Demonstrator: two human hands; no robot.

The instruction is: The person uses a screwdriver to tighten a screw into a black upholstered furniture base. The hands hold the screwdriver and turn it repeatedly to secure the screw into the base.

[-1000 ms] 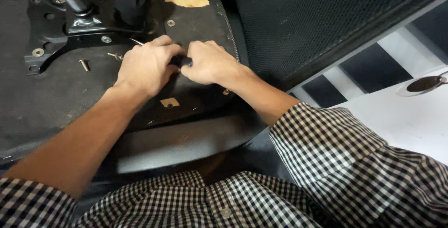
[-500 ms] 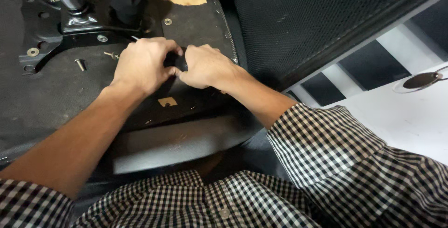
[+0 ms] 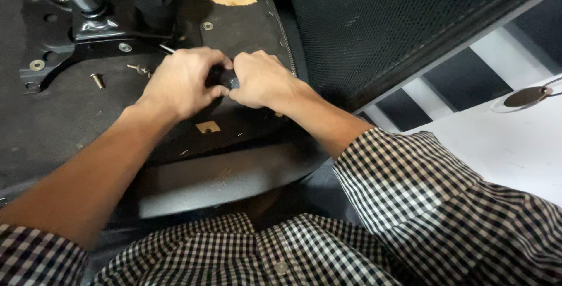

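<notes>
Where both hands meet near the centre of the view, a small black rounded knob-like part [image 3: 225,77] sits between them, on the dark fabric-covered underside of an upturned chair seat [image 3: 70,122].

Left hand [image 3: 181,81]: fingers curled closed around the part from 9 o'clock, thumb pressed to it.
Right hand [image 3: 260,79]: fingers folded shut against the same part from 3 o'clock, knuckles up.
Black metal mounting plate with a grey steel column [image 3: 73,19]: at 10 o'clock of the hands, lying on the seat underside.
Loose silver screw [image 3: 97,80]: at 9 o'clock, apart from the left hand; a second loose bolt [image 3: 139,69] lies just beside that hand.
Black mesh chair back [image 3: 374,16]: at 2 o'clock.
White tabletop [image 3: 497,145]: at 4 o'clock.
Checked shirt sleeve [image 3: 433,204]: right forearm.
</notes>
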